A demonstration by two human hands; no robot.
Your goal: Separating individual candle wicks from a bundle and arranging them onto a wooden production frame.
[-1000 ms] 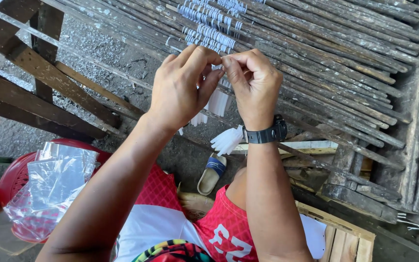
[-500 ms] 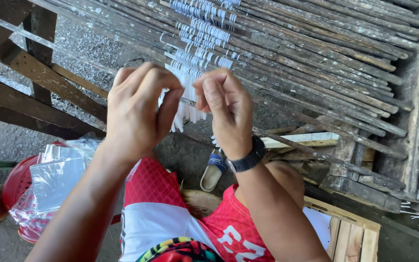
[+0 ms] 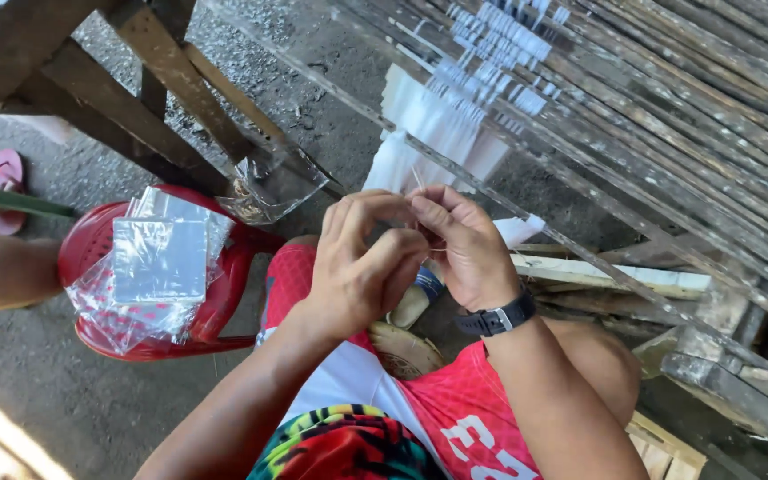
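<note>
Slatted bamboo rack [image 3: 668, 151]: fills upper right, weathered slats running diagonally.
Timber frame [image 3: 162, 80]: upper left, crossed beams above gravel ground.
Red plastic stool [image 3: 224, 293]: left of the person's knee; clear plastic bags [image 3: 157, 258] stacked on its seat.
Left hand [image 3: 357, 267]: raised below the rack, fingers curled together, tips meeting those of the other hand.
Right hand [image 3: 464, 244]: black wristwatch [image 3: 495, 318] at the wrist; fingers pinched shut on a thin strand [image 3: 417, 178], hard to make out.
White strips [image 3: 437, 133]: hanging from a slat just above both hands.
</note>
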